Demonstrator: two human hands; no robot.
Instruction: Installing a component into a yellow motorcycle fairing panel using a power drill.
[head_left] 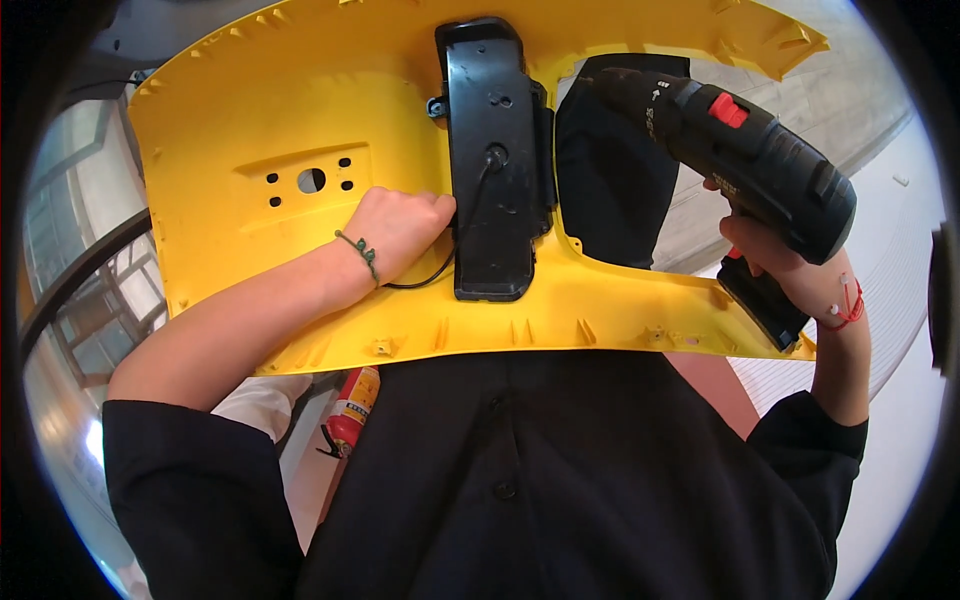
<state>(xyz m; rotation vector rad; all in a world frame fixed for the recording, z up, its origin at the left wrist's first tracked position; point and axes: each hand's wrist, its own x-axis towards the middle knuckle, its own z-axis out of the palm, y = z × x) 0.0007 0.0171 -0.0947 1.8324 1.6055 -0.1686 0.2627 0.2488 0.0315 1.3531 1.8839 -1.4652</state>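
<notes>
Left hand (400,230) presses the yellow panel (250,110) beside the black module's (495,160) edge; right hand (790,265) grips a drill (740,150) clear of it.

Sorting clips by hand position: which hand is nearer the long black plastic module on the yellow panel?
Left. The left hand touches the long black plastic module at its left edge; the right hand, holding a black cordless drill, stays apart to its right.

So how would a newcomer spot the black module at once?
Find the big yellow panel across the person's lap. The black module stands at its middle, beside the left hand. It is the only long black box mounted there, with a cable.
</notes>
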